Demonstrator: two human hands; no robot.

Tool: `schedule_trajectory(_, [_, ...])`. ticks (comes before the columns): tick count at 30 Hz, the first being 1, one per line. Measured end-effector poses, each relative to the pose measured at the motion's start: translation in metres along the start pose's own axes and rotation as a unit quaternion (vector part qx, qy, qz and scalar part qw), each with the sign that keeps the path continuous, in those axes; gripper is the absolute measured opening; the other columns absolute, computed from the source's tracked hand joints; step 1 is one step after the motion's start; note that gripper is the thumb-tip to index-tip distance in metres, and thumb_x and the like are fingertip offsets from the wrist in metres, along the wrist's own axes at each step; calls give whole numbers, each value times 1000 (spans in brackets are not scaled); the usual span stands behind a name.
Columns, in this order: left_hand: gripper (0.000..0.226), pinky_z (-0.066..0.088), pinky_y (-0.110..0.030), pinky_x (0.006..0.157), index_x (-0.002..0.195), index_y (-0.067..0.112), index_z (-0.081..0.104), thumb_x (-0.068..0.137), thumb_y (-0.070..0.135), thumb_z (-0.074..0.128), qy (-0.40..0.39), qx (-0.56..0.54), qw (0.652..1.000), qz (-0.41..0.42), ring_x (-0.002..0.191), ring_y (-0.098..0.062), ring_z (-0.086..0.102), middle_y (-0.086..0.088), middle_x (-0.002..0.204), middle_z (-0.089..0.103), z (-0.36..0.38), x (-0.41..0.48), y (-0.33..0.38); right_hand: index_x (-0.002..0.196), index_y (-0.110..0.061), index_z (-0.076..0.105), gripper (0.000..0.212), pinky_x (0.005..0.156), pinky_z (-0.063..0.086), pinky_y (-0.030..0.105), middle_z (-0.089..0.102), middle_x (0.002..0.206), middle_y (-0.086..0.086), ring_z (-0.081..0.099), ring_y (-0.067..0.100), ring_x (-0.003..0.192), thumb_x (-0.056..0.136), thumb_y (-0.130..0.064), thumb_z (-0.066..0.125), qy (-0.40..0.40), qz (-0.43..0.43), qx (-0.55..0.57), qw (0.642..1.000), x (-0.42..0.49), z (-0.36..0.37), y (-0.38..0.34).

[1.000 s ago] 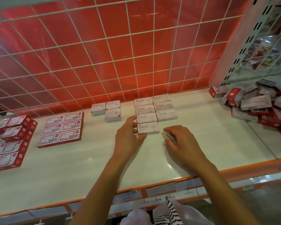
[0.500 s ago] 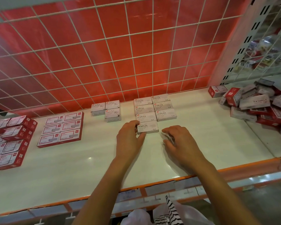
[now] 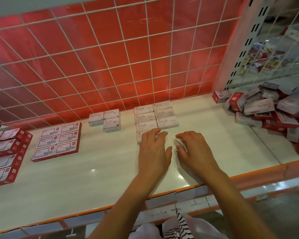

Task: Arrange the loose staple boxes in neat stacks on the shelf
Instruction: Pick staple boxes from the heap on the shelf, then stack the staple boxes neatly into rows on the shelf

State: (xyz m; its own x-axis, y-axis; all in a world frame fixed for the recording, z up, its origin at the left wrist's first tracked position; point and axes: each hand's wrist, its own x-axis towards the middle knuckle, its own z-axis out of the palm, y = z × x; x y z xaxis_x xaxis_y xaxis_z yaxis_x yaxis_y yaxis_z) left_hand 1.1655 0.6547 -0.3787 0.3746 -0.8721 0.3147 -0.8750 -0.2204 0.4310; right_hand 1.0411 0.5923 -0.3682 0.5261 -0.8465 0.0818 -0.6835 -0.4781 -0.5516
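staple box (image 3: 139, 137) mostly under left hand (image 3: 154, 152), pile (image 3: 273, 116) cropped

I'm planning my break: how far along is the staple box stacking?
Done: white STAPLES boxes sit in two tidy columns at the back; red-edged boxes lie neatly further left. In hand: the left hand rests on the front-left box, seemingly aligning it; the right hand hovers beside it, its grasp unclear. Left: the jumbled pile at the right end of the shelf.

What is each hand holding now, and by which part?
The left hand covers the front staples box from above; under the right hand, cannot tell.
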Motion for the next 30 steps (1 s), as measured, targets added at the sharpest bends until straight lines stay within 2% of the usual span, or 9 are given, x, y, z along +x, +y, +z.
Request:
schedule_trajectory(5, [46,48,-44,96,117,12,64,75,20,79,-24,1,999,29,116,-31,53,-10,124,59,10,5,24,126,-14,56,34,99,36,28,56,128,4,44,20,119,93,-22,54,22,18,-17,999,-4,-11,14])
schedule_trajectory(10, [46,45,-44,102,123,11,60,80,20,73,-54,1,997,46,123,-30,48,-11,129,56,19,10,46,124,-12,58,34,97,38,32,57,125,6,45,23,117,91,-19,56,43,27,-22,998,-7,-22,30])
schedule_trajectory(17, [46,48,-39,93,119,12,63,76,19,75,-78,21,992,98,116,-30,55,-9,126,60,35,22,76,126,-14,57,36,97,36,30,55,126,4,43,21,118,90,-17,56,66,56,-33,996,-12,-42,56])
schedule_trajectory(20, [45,46,-39,96,122,11,61,80,20,72,-88,18,989,121,118,-29,53,-10,128,59,41,28,92,127,-14,56,37,98,35,30,54,128,5,43,22,119,90,-17,55,85,81,-31,993,-12,-54,69])
schedule_trajectory(27, [46,32,-34,106,137,16,48,94,27,56,-132,3,978,164,130,-24,39,-5,142,46,47,52,135,120,-11,61,32,89,40,34,59,120,10,49,26,113,88,-16,61,197,151,-13,969,-9,-91,97])
schedule_trajectory(30, [46,36,-34,102,134,15,50,91,26,61,-131,-4,973,191,125,-25,42,-6,137,50,52,64,151,113,-11,62,26,80,36,30,60,112,10,51,26,105,88,-16,60,261,168,-16,951,-7,-109,109])
